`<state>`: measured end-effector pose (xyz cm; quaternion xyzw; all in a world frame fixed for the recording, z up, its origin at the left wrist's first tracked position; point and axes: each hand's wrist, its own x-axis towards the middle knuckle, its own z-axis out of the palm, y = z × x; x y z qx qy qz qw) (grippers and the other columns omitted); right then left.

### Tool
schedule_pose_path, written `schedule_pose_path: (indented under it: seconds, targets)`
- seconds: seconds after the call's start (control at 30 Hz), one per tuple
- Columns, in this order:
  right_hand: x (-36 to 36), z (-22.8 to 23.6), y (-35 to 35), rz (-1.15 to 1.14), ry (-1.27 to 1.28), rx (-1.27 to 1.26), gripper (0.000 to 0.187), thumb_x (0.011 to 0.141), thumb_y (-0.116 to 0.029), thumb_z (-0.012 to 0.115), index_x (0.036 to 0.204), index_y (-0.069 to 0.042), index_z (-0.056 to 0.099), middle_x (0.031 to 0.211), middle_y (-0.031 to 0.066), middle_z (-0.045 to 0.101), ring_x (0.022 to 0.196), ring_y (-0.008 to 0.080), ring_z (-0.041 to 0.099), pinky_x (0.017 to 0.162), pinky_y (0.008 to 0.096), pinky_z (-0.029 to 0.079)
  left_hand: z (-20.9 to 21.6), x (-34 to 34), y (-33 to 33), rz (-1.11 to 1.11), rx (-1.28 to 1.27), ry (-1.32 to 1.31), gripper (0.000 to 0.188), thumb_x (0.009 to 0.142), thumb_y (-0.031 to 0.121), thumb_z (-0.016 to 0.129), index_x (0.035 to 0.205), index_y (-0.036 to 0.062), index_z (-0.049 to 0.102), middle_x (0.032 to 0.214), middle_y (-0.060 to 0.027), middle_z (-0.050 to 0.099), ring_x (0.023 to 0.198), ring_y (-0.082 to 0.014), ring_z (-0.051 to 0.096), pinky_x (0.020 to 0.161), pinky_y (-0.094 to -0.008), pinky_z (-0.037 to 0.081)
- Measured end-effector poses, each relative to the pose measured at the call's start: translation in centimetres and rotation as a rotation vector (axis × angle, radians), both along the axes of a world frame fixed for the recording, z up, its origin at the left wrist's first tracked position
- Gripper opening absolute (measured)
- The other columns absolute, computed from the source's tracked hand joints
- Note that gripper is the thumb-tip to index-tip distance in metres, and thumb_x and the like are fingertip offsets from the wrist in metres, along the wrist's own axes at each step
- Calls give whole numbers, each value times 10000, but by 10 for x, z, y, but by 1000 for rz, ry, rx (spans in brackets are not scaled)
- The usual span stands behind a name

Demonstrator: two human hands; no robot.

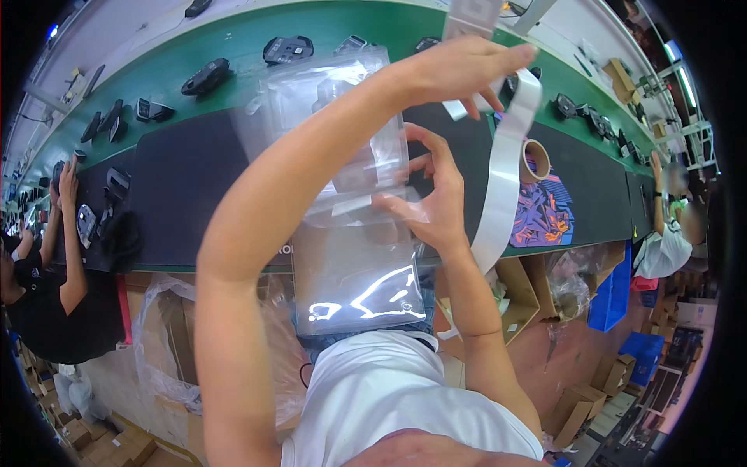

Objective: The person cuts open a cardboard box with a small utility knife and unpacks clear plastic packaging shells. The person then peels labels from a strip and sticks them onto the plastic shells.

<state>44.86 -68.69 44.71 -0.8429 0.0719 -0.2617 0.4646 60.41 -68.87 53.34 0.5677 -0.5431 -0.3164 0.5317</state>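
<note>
My left hand reaches across to the far right, fingers bent down over a long white strip. The strip curls at the top and hangs past the table edge. My right hand curves round the right edge of a clear plastic blister tray, its thumb on a small whitish piece at the front. My left forearm hides part of the tray. Nearer me, a clear plastic piece extends over my lap; I cannot tell whether it is joined to the tray. Beyond my left hand is a pale translucent panel, partly cut off.
Black mats cover the bench. A cardboard-coloured ring sits by a colourful printed sheet. Several dark mouse-shaped devices, including one, line the green strip. Cartons and a blue crate stand below. Co-workers are at both sides.
</note>
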Motion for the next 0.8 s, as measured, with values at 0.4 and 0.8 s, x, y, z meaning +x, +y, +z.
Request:
schedule_pose_path:
  seconds: [0.4,0.8]
  targets:
    - [1,2,7,30,-107,305,430,776,-130,800,1111,22,579,937,52,650,715,95,591,697,250,491,124,-94,74,-282,226,-709,654,878,421,599,1324,-49,507,1120,-240,657,1031,-369,642,888,-440,517]
    - [-22,31,8,-130,57,149,374,779,-87,766,1108,5,613,984,157,698,879,286,697,783,332,529,24,-6,-16,-11,-76,105,622,995,406,532,1470,30,394,1288,-160,580,889,-185,660,681,-299,577]
